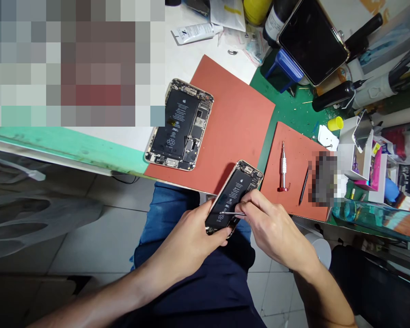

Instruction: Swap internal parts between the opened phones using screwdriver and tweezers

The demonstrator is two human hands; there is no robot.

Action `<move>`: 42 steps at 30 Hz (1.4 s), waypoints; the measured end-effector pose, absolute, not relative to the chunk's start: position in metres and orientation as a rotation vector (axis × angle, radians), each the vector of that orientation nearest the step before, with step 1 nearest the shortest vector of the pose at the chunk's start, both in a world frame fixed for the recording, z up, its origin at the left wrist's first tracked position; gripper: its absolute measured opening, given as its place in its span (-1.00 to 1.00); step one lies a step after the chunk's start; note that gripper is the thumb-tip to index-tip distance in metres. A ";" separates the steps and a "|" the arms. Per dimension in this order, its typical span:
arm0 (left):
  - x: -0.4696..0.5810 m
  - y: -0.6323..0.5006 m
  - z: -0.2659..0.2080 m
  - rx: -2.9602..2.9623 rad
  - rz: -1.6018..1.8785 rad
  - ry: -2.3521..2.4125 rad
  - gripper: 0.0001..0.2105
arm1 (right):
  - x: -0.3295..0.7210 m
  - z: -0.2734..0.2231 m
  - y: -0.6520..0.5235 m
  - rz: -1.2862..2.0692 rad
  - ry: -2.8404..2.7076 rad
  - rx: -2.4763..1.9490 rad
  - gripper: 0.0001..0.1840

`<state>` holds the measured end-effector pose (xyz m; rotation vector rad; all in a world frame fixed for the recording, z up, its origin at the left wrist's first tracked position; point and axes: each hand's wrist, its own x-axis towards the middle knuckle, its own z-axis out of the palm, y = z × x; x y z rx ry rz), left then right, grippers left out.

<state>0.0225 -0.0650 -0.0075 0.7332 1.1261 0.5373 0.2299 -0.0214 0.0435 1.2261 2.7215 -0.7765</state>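
An opened smartphone [230, 193], its black battery and circuit board bare, is gripped along its lower edges by my left hand [194, 230]. It is held tilted at the front edge of the bench. My right hand [269, 223] pinches a thin metal tool [233, 213], perhaps tweezers, whose tip lies over the lower part of the battery. My fingers hide the rest of the tool. A second, larger opened smartphone [181, 125] lies on the reddish-brown mat [232, 109] to the left, with its battery and board showing.
A screwdriver [283, 168] and a black pen-like stick [304, 187] lie on a smaller mat [269, 150] at right. Behind are a white tube [198, 33], a propped phone [312, 41] on a blue stand [287, 66] and an organizer box [357, 155]. The upper left is pixelated.
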 end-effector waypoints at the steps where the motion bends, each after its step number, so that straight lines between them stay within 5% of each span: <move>1: 0.022 -0.065 -0.008 0.720 0.540 1.120 -0.67 | 0.230 0.043 -0.021 -0.786 2.721 1.220 -0.76; 14: 0.023 -0.066 -0.011 0.628 0.577 1.073 -0.64 | 0.227 0.039 -0.026 -0.816 2.694 1.329 -0.73; 19: 0.021 -0.064 -0.010 0.644 0.537 1.105 -0.73 | 0.232 0.050 -0.026 -1.197 2.762 1.863 -0.87; 25: 0.018 -0.063 -0.008 0.668 0.515 1.098 -0.73 | 0.248 0.055 -0.034 -1.902 2.484 2.395 -0.60; 30: 0.018 -0.064 -0.010 0.679 0.499 1.138 -0.69 | 0.243 0.038 -0.049 -2.064 2.263 2.465 -0.51; 37: 0.018 -0.061 -0.009 0.682 0.503 1.157 -0.66 | 0.213 0.022 -0.075 -1.534 2.321 2.486 -0.89; 42: 0.018 -0.060 -0.008 0.698 0.499 1.150 -0.64 | 0.215 0.018 -0.077 -1.322 2.769 2.169 -0.67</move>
